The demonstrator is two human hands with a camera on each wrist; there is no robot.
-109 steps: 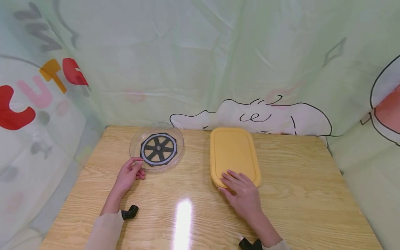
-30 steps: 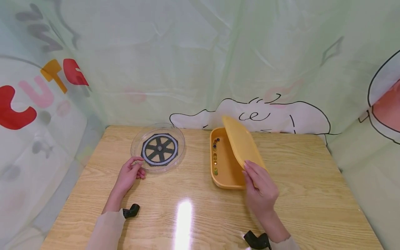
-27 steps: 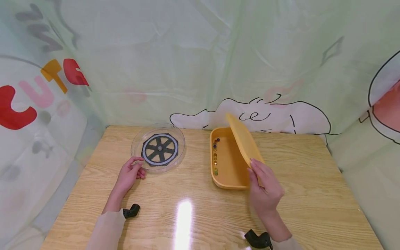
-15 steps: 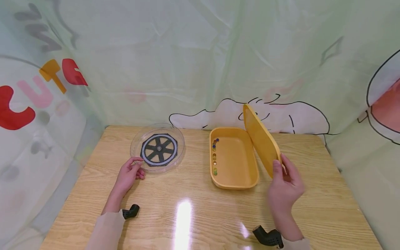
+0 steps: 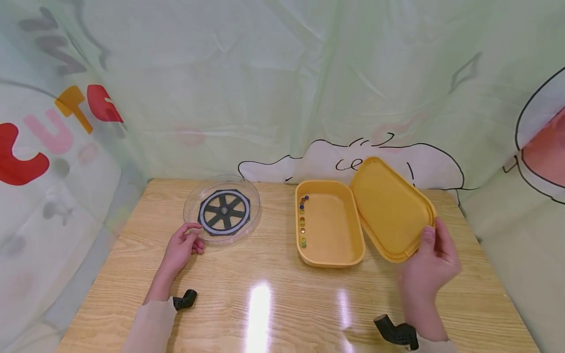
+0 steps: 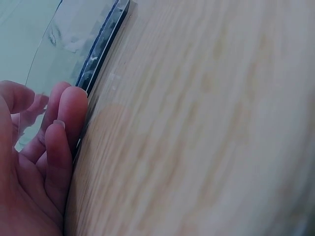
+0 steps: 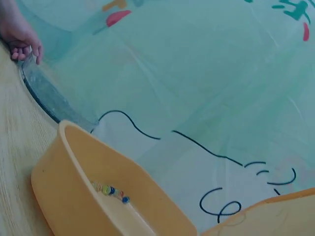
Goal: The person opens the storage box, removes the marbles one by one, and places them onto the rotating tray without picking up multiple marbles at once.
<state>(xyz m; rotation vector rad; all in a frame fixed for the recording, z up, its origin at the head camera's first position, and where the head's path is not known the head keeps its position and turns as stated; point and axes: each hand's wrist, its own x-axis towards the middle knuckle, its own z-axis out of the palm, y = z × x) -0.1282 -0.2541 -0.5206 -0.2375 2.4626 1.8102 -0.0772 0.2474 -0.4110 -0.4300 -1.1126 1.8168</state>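
Observation:
In the head view my right hand (image 5: 430, 267) pinches the near right corner of a yellow-orange lid (image 5: 393, 208). The lid is tilted up, its inner side showing, right of the uncovered matching plastic box (image 5: 333, 262). A row of small coloured glass marbles (image 5: 302, 220) lies along the box's left side; the right wrist view shows these marbles (image 7: 110, 190) too. My left hand (image 5: 181, 247) grips the near left rim of a clear round dish (image 5: 253, 223) with curled fingers. In the left wrist view its fingers (image 6: 74, 105) touch the dish's wall.
Inside the dish lies a black spoked wheel-like piece (image 5: 224, 210) with a grey ring. Both stand on a wooden table (image 5: 220, 304). A printed curtain (image 5: 273, 98) hangs behind the table and along its sides. Each wrist carries a black camera mount (image 5: 397, 333).
My right hand has lifted the lid off the box and swung it rightward, turning its underside into view. The box and marbles are uncovered. My left hand stays at the dish.

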